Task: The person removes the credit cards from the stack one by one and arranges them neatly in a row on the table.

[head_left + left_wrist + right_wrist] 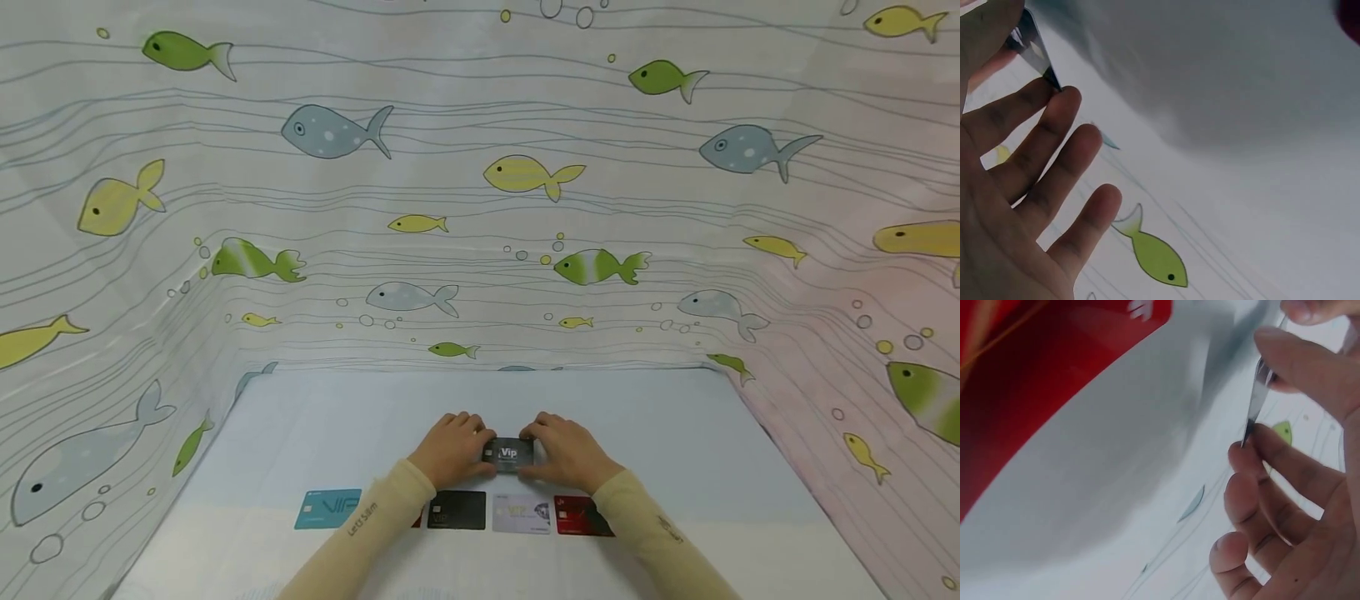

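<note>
A dark grey card marked "Vip" is held up between both hands, its face toward the head camera. On its left edge, the left hand pinches it between thumb and fingers. The right hand grips the opposite edge in the same way. Seen from the left wrist, the card shows at a slant, with the lower fingers spread apart below it. In the right wrist view the card appears almost edge-on between thumb and fingertips.
Along the near side of the white table lie a blue card, a red card mostly hidden by the left sleeve, a black card, a silver card and a red-and-black card. Fish-patterned cloth surrounds the table.
</note>
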{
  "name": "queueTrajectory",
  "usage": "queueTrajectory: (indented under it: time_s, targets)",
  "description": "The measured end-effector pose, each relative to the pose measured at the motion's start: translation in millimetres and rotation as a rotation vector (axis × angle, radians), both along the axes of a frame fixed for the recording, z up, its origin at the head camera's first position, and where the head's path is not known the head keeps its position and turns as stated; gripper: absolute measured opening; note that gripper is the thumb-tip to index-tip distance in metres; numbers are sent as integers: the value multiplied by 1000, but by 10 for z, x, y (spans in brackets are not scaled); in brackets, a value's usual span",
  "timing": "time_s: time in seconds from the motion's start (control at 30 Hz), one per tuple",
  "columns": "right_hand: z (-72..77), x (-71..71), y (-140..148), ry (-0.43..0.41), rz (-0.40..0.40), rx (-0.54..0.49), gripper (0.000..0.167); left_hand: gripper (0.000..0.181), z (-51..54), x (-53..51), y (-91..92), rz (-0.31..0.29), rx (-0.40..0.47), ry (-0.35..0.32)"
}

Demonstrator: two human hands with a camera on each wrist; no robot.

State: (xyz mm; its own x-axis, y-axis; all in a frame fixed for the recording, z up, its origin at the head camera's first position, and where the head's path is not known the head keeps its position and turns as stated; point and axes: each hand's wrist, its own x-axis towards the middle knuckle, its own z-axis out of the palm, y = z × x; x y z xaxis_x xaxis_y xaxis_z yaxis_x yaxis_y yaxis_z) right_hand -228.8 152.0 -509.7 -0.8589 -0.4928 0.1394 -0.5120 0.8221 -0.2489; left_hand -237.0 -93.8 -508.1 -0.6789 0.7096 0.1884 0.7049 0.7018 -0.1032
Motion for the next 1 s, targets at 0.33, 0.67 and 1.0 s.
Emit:
queueTrajectory:
  time_s: [0.33,0.67,1.0]
  targets:
    - [16,106,379,27,-6,-13,50,54,36,146,261,-14,43,-35]
    - [61,298,854,-14,-13,-29,48,51,94,287,678,-37,74,-74]
    - [63,498,1275,-73,-44,-45,47,54,114,389,1065,-78,58,-107]
